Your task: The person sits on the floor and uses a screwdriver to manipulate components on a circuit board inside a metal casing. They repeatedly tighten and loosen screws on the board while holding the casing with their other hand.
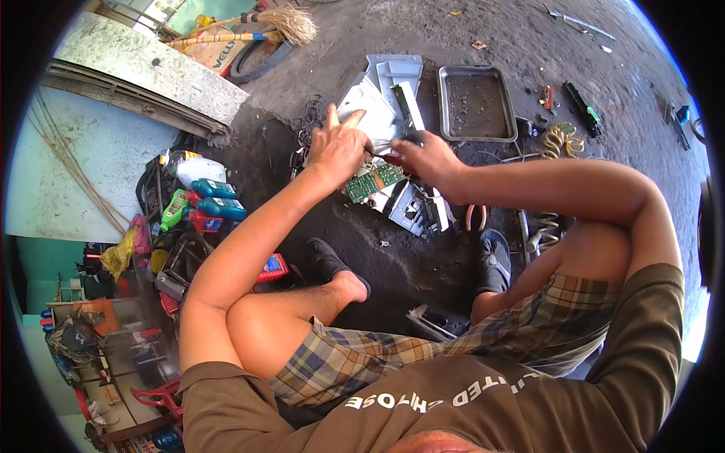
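The left hand (337,149) rests on a green circuit board (372,182), fingers spread and half hiding it. The right hand (424,157) is closed around a red-handled tool (390,159) whose tip is hidden.

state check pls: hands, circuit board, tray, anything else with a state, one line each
left hand: open, fingers spread, resting on the circuit board's edge
right hand: shut on red-handled tool
green circuit board: exposed, tilted
metal tray: flat on the ground, holds only small bits
blue bottles: lying on their sides
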{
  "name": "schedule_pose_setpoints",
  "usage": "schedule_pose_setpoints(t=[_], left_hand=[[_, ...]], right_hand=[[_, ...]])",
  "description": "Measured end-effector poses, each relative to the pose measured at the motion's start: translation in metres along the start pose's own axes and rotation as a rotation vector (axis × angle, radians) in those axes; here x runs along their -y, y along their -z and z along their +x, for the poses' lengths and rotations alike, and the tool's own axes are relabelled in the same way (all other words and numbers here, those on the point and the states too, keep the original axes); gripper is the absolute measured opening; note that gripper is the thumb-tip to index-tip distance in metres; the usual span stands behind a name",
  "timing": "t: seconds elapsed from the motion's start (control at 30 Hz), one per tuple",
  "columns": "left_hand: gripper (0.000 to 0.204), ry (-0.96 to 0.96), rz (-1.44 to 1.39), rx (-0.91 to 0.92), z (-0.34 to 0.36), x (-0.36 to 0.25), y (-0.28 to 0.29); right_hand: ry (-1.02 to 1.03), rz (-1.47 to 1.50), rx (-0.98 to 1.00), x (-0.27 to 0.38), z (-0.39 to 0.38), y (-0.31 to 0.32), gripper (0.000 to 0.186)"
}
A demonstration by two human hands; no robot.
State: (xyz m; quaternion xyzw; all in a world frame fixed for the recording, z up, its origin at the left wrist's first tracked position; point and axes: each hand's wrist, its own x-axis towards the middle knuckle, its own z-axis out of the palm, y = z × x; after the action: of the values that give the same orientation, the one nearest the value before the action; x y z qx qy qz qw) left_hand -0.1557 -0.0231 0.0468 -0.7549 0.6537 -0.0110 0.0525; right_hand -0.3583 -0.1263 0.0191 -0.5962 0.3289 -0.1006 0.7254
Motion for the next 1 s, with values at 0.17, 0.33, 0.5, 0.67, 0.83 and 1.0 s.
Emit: schedule_pose_setpoints(t=[0.17, 0.33, 0.5, 0.67, 0.83, 1.0], left_hand=[[0.023, 0.020, 0.030, -0.001, 0.003, -0.002, -0.001], [0.039, -0.003, 0.048, -0.059, 0.005, 0.003, -0.006], [0.030, -0.055, 0.090, 0.044, 0.007, 0.009, 0.002], [0.018, -0.074, 0.177, -0.001, 0.009, 0.010, -0.003], [0.017, -0.081, 0.199, -0.036, 0.003, 0.009, -0.006], [0.018, -0.053, 0.243, -0.023, 0.005, 0.001, 0.000]], right_hand=[[-0.097, -0.137, 0.054, 0.007, -0.013, -0.002, 0.033], [0.564, -0.579, -0.050, -0.031, 0.010, 0.013, 0.036], [-0.271, -0.348, 0.035, 0.011, 0.006, -0.001, 0.032], [0.356, -0.568, -0.073, -0.013, 0.006, 0.006, 0.031], [-0.107, -0.440, 0.028, 0.003, 0.007, 0.000, 0.038], [0.261, -0.511, -0.148, -0.011, 0.004, -0.005, 0.045]])
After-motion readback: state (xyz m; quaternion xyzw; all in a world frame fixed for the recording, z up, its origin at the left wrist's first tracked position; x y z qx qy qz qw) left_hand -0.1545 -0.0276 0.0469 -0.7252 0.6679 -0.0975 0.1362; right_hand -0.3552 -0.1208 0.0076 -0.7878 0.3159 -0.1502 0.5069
